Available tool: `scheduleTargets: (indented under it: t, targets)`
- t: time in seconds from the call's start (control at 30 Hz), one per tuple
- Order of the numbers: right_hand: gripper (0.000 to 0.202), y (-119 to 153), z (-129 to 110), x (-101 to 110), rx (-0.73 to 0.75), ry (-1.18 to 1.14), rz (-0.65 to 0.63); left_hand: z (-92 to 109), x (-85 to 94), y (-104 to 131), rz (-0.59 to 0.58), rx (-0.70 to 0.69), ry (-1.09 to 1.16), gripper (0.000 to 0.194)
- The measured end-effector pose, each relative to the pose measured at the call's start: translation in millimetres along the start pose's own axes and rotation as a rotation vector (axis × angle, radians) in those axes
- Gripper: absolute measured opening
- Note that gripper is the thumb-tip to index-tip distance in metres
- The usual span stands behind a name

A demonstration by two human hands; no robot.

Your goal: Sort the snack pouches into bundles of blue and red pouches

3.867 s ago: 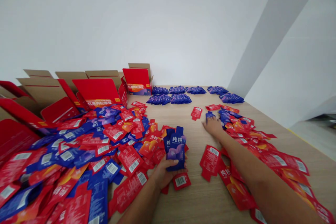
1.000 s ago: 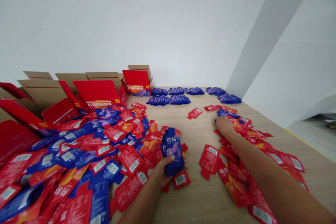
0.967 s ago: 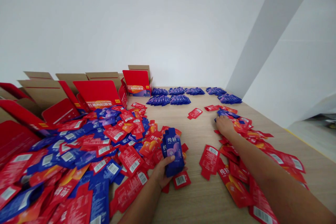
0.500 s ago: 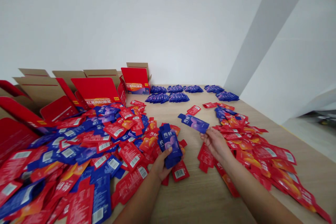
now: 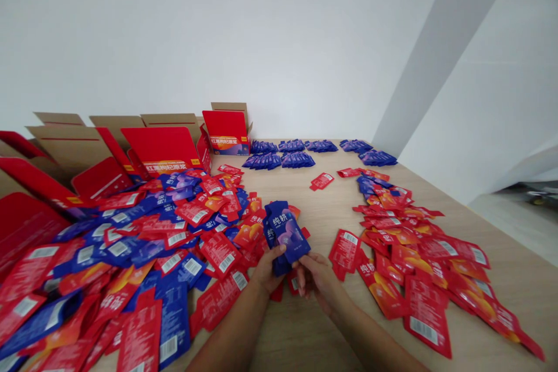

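Note:
A small stack of blue sachets (image 5: 283, 231) is gripped in my left hand (image 5: 269, 268), thumb on top, above the middle of the table. My right hand (image 5: 314, 275) pinches the lower right corner of the top blue sachet, which lies over the others at a slight angle. The fingers below the stack are partly hidden. Left of my hands spreads a mixed heap of red and blue sachets (image 5: 226, 253). A lone red sachet (image 5: 345, 249) lies to the right of my right hand.
Open red cartons (image 5: 161, 148) stand at the back left, with a smaller carton (image 5: 226, 131) beside them. Fanned rows of blue sachets (image 5: 297, 159) lie along the table's far edge. A long pile of mostly red sachets (image 5: 405, 244) covers the right side. Behind rises a white wall (image 5: 279, 40).
My right hand has moved left and brought its single blue sachet from the right onto the stack in my left hand. My left hand has stayed nearly in place.

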State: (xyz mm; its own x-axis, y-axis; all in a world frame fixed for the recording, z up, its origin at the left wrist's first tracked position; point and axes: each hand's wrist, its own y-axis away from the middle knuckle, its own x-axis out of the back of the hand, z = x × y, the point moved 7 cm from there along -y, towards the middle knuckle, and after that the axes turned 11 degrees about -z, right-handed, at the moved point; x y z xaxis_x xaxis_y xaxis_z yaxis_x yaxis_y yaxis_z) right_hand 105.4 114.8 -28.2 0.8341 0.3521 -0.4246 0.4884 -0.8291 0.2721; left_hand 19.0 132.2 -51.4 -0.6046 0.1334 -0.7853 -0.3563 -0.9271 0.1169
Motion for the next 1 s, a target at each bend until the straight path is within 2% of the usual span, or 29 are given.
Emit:
scheduleTargets:
  t: [0.2, 0.33, 0.4, 0.5, 0.6, 0.67, 0.73, 0.83, 1.0]
  targets:
    - [0.046, 6, 3, -4, -0.188, 0.112, -0.154, 1, 0.5, 4, 0.042, 0.018, 0.081, 0.024]
    - [0.033, 12, -8, 4, -0.221, 0.201, -0.246, 0, 4.0, 5, 0.106, 0.004, 0.141, 0.021]
    - [0.031, 14, -17, 12, -0.193, 0.24, -0.23, 0, 7.5, 4, 0.142, -0.007, 0.154, 0.019]
    - [0.04, 11, -25, 24, -0.142, 0.365, -0.147, -1, 10.2, 2, 0.147, -0.002, 0.161, 0.021]
    - [0.055, 5, -38, 29, 0.098, 0.601, 0.038, -3, 10.8, 0, 0.105, 0.003, 0.176, 0.028]
    - [0.06, 3, -45, 24, 0.273, 0.719, 0.139, -6, 11.3, 0, 0.071, 0.019, 0.182, 0.03]
    - [0.058, -1, -44, 13, 0.341, 0.75, 0.113, -8, 10.7, 1, 0.033, 0.029, 0.188, 0.03]
    - [0.055, -8, -43, -3, 0.368, 0.74, 0.007, -7, 7.1, 2, 0.0, 0.019, 0.211, 0.026]
    - [0.062, -17, -43, -7, 0.362, 0.753, 0.026, -1, -1.7, 4, 0.074, 0.03, 0.25, 0.015]
